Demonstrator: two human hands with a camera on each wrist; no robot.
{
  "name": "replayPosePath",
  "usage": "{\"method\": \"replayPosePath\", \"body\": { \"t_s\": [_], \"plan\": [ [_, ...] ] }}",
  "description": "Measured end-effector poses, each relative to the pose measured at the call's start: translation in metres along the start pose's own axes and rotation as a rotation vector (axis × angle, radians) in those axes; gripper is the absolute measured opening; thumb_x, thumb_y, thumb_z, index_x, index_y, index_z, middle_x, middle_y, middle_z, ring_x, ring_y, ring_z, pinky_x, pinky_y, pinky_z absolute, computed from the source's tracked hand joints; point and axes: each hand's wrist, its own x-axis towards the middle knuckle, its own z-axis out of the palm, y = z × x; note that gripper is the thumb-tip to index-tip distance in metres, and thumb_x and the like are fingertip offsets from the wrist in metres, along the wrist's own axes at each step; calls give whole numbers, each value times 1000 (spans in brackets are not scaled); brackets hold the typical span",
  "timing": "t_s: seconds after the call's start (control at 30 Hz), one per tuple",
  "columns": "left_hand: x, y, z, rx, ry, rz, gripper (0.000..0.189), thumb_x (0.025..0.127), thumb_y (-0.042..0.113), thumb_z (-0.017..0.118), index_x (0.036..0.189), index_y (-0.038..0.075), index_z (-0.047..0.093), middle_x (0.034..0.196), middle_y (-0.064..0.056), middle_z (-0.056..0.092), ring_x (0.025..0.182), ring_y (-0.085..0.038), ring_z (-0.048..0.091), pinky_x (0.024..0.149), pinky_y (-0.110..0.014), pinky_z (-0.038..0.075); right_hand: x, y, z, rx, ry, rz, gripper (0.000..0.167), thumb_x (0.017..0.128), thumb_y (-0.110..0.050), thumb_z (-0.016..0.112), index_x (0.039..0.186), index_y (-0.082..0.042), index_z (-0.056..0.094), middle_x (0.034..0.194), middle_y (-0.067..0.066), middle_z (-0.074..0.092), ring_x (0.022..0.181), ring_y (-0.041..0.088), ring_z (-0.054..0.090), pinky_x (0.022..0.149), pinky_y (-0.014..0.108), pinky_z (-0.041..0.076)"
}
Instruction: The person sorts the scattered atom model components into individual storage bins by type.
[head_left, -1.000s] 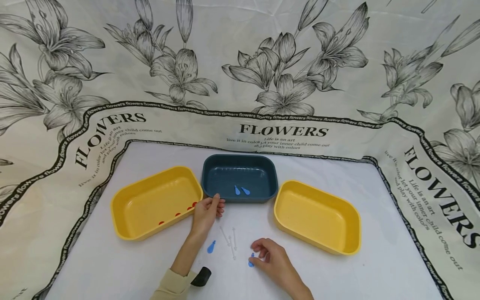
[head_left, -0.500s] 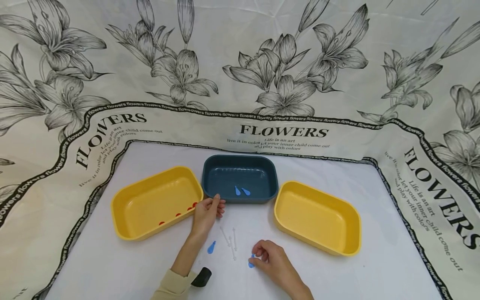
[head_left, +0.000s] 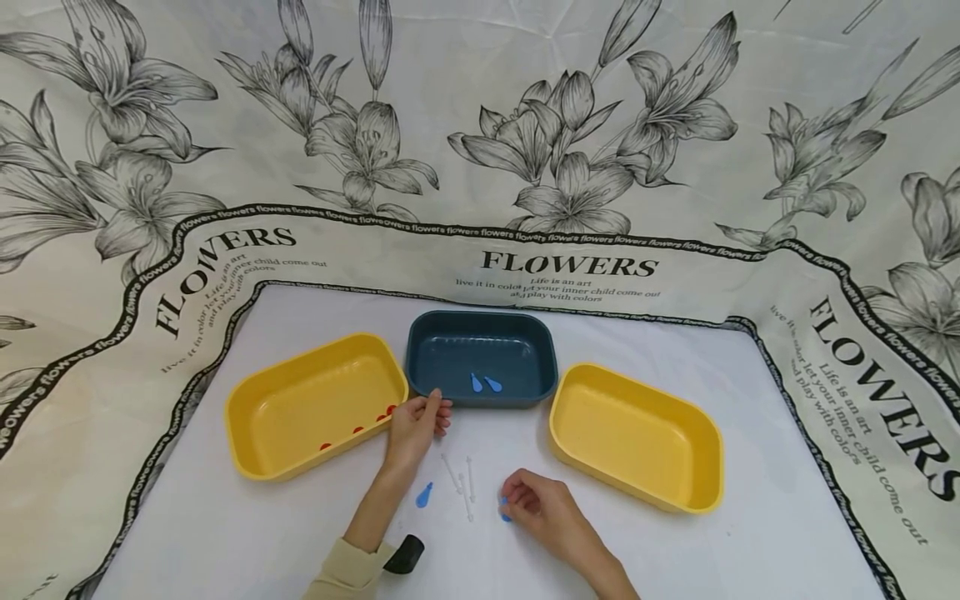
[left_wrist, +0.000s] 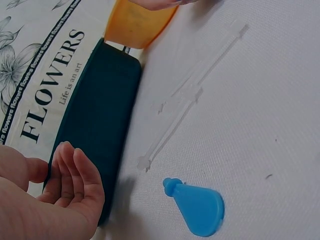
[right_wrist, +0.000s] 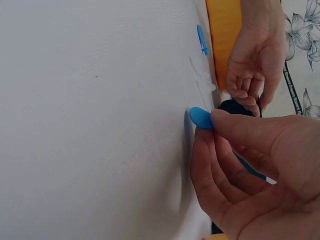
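Observation:
My right hand (head_left: 551,512) pinches a small blue teardrop-shaped plastic piece (right_wrist: 201,118) between thumb and fingertips, close over the white cloth. At the near left corner of the dark blue bin (head_left: 480,402), my left hand (head_left: 412,429) holds the rim, its thumb over the edge and its fingers curled against the outer wall. A matching blue piece (left_wrist: 201,211) with a knobbed end lies on the cloth, below the left hand in the head view. Several thin clear plastic sticks (head_left: 470,479) lie between the hands. Two more blue teardrop pieces (head_left: 492,384) rest inside the dark blue bin.
A yellow bin (head_left: 251,467) on the left holds several red pieces (head_left: 358,430) along its near wall. On the right stands another yellow bin (head_left: 716,467). A black band (head_left: 405,555) sits by the left sleeve. Flower-printed cloth (head_left: 570,262) rises behind the table.
The right hand has risen slightly off the cloth with the blue teardrop piece between its fingertips, turning it a little. The left hand stays at the dark blue bin's rim.

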Motion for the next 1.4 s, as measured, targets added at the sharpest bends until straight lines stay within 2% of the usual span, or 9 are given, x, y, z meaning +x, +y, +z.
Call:
{"method": "replayPosePath", "body": {
  "t_s": [0.23, 0.67, 0.83, 0.97, 1.23, 1.4],
  "plan": [
    [-1, 0, 0, -1, -1, -2, 35, 108, 25, 55, 103, -5, 71, 92, -20, 71, 74, -24, 64, 65, -18, 56, 7, -5, -7, -25, 14, -32, 16, 89, -1, 78, 96, -9, 67, 85, -6, 65, 77, 8, 61, 71, 23, 55],
    [0, -1, 0, -1, -3, 2, 35, 108, 26, 55, 104, -5, 71, 96, -24, 70, 72, -20, 63, 66, -18, 56, 20, -14, -19, 6, 34, 14, 13, 92, -2, 76, 100, -8, 67, 90, -2, 65, 85, 17, 63, 78, 26, 58],
    [0, -1, 0, -1, 2, 1, 35, 108, 26, 56, 103, -5, 72, 92, -20, 71, 73, -21, 64, 66, -18, 56, 24, -15, -23, 25, 46, 7, 13, 92, -3, 76, 101, -6, 68, 90, -1, 66, 86, 19, 64, 78, 26, 59],
    [0, -1, 0, -2, 5, 1, 35, 108, 26, 56, 103, -5, 72, 88, -14, 71, 72, -19, 63, 66, -19, 56, 27, -16, -26, 25, 54, 7, 13, 92, -2, 76, 100, -7, 68, 89, -1, 66, 85, 18, 64, 78, 26, 59],
    [0, -2, 0, -5, 3, -5, 36, 108, 28, 57, 103, -5, 72, 92, -18, 71, 76, -25, 65, 66, -18, 56, 32, -21, -32, 9, 80, -17, 15, 90, 0, 77, 99, -8, 68, 88, -2, 66, 84, 16, 64, 78, 23, 59],
    [0, -1, 0, -11, -2, -5, 36, 108, 28, 56, 104, -5, 71, 92, -18, 71, 75, -23, 64, 66, -18, 56, 37, -23, -37, -6, 103, -43, 14, 91, -3, 77, 99, -9, 68, 88, -2, 66, 84, 16, 64, 78, 24, 59]
  ]
}}
